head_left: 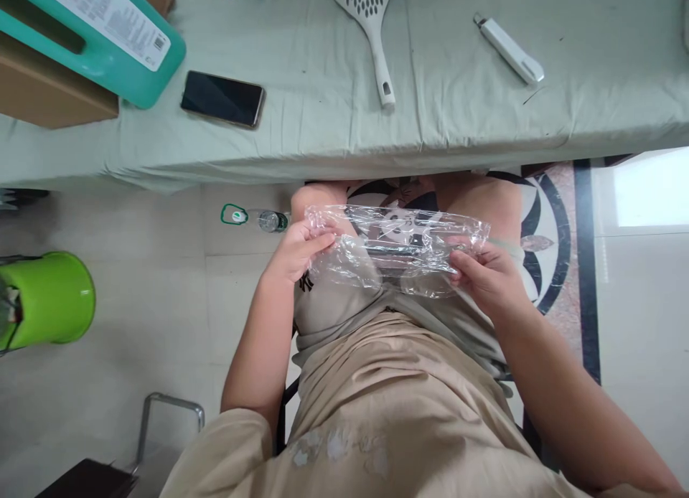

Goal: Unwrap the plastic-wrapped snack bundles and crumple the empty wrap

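Though it is see-through, the plastic film (395,250) glints — crinkled, limp.

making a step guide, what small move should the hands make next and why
Probably ease the left hand and right hand gently apart to smooth the clear plastic film: they grip it near opposite ends, and the stretch between them looks wrinkled.
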Available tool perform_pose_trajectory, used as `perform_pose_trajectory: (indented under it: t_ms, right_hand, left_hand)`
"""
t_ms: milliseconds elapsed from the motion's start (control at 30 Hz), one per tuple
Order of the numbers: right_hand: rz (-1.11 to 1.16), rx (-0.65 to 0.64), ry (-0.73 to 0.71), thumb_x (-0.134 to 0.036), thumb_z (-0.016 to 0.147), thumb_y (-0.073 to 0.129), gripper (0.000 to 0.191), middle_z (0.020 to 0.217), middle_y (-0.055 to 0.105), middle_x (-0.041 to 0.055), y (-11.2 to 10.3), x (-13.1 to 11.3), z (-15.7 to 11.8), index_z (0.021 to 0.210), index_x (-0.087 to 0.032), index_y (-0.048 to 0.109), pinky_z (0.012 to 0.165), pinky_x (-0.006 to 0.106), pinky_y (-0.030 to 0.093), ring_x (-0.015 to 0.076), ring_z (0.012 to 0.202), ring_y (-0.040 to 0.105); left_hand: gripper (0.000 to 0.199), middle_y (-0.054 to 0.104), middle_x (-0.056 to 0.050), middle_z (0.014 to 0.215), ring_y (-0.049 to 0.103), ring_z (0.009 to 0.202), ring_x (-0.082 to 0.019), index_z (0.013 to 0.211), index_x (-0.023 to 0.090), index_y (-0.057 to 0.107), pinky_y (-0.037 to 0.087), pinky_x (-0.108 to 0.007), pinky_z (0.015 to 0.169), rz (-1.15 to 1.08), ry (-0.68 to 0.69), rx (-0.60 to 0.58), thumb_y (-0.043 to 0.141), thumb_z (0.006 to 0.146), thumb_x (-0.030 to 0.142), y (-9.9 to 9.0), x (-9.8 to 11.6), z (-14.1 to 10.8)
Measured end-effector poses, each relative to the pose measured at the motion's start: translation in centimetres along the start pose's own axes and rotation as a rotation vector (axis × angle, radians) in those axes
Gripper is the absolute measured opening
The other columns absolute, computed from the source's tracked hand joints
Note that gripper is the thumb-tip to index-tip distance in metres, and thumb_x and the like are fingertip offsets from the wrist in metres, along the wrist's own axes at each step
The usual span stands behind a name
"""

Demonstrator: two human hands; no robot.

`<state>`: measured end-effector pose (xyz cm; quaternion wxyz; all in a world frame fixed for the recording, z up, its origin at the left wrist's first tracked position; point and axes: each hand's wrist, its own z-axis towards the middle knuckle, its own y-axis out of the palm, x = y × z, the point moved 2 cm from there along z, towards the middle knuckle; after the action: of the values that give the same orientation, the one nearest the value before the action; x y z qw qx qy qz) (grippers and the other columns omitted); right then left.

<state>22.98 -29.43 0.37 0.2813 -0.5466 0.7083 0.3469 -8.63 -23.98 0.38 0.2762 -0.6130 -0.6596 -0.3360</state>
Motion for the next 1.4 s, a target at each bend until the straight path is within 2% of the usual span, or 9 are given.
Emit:
perform_pose_trajectory:
  t_ms: [100, 233, 467, 667, 933, 1067, 1200, 1267, 1400]
  right_hand:
    - [0.004, 0.04, -0.038, -0.041, 0.07, 0.089, 0.033, 0.049, 0.053, -0.007, -0.3, -0.1, 0.1, 0.092, -0.021, 0.074, 0.046, 0.021, 0.044, 0.0078, 0.044, 0.05]
    - [0.027, 0.077, -0.09, -0.04, 0.072, 0.086, 0.028, 0.048, 0.051, -0.0071, -0.7, -0.1, 0.3, 0.086, -0.021, 0.071, 0.042, 0.021, 0.041, 0.0077, 0.042, 0.048]
    - [0.013, 0.032, -0.123, -0.043, 0.078, 0.08, 0.027, 0.05, 0.054, -0.0063, -1.3, -0.2, 0.4, 0.092, -0.023, 0.069, 0.045, 0.025, 0.045, 0.0107, 0.044, 0.051]
    - [0.033, -0.022, -0.067, -0.044, 0.077, 0.081, 0.03, 0.049, 0.057, -0.0063, -1.5, -0.3, 0.2, 0.094, -0.024, 0.067, 0.046, 0.026, 0.046, 0.0122, 0.042, 0.053]
    - [0.078, -0.107, -0.109, -0.044, 0.072, 0.085, 0.025, 0.063, 0.071, -0.0017, -1.0, -0.6, -0.1, 0.08, -0.025, 0.071, 0.05, 0.03, 0.054, 0.0155, 0.05, 0.065]
    - [0.034, -0.157, -0.148, -0.046, 0.07, 0.082, 0.022, 0.076, 0.079, 0.0014, -1.4, -1.5, -0.6, 0.075, -0.026, 0.076, 0.056, 0.036, 0.06, 0.0209, 0.058, 0.071]
    - [-0.074, -0.233, -0.151, -0.075, 0.08, 0.061, 0.055, 0.072, 0.077, 0.0079, -1.9, -2.4, -1.0, 0.078, -0.023, 0.079, 0.067, 0.042, 0.061, 0.0257, 0.066, 0.074]
    - [-0.179, -0.164, -0.154, -0.08, 0.084, 0.054, 0.064, 0.068, 0.075, 0.0083, -2.1, -2.6, -1.1, 0.073, -0.022, 0.078, 0.068, 0.039, 0.059, 0.0235, 0.067, 0.072]
    - [-0.385, -0.024, -0.157, -0.054, 0.078, 0.081, 0.035, 0.07, 0.071, 0.0028, -2.3, -2.4, -1.0, 0.07, -0.021, 0.071, 0.066, 0.028, 0.054, 0.0152, 0.067, 0.065]
  left_hand:
    - [0.057, 0.079, -0.008, 0.086, 0.07, 0.065, -0.013, 0.099, 0.015, 0.069, 0.053, -0.021, 0.059, 0.082, -0.056, -0.104, 0.095, 0.06, 0.046, -0.1, -0.4, -0.3]
    - [0.083, 0.08, -0.007, 0.091, 0.076, 0.068, -0.019, 0.137, 0.021, 0.056, 0.054, -0.022, 0.058, 0.201, -0.156, -0.358, 0.093, 0.065, 0.039, -0.1, -0.9, -0.6]
    - [0.07, 0.08, -0.006, 0.087, 0.078, 0.071, -0.02, 0.127, 0.021, 0.063, 0.058, -0.023, 0.061, 0.229, -0.152, -0.574, 0.093, 0.064, 0.027, 0.0, -1.5, -0.6]
    - [0.03, 0.075, -0.001, 0.066, 0.065, 0.045, -0.012, 0.093, 0.017, 0.069, 0.048, -0.018, 0.041, 0.118, -0.018, -0.356, 0.086, 0.073, 0.032, -0.4, -1.2, -0.7]
    - [0.024, 0.072, -0.003, 0.056, 0.064, 0.043, -0.013, 0.063, 0.016, 0.072, 0.051, -0.02, 0.043, -0.097, 0.043, -0.158, 0.091, 0.055, 0.028, -0.3, -0.4, -0.9]
    - [0.025, 0.072, -0.006, 0.056, 0.068, 0.047, -0.018, 0.061, 0.015, 0.076, 0.054, -0.025, 0.046, -0.106, 0.055, -0.172, 0.086, 0.055, 0.037, -0.5, 0.0, -0.7]
    - [0.049, 0.072, -0.009, 0.061, 0.068, 0.055, -0.02, 0.059, 0.014, 0.075, 0.055, -0.029, 0.053, -0.051, 0.084, -0.169, 0.074, 0.066, 0.062, -0.4, 0.3, -0.3]
    - [0.039, 0.071, -0.007, 0.064, 0.066, 0.061, -0.016, 0.061, 0.014, 0.073, 0.052, -0.025, 0.058, 0.073, 0.153, -0.132, 0.08, 0.069, 0.051, -0.2, 0.5, -0.1]
    - [0.026, 0.07, 0.0, 0.073, 0.063, 0.064, -0.011, 0.075, 0.016, 0.068, 0.049, -0.021, 0.06, 0.208, 0.212, -0.175, 0.089, 0.062, 0.024, 0.3, 0.5, 0.0]
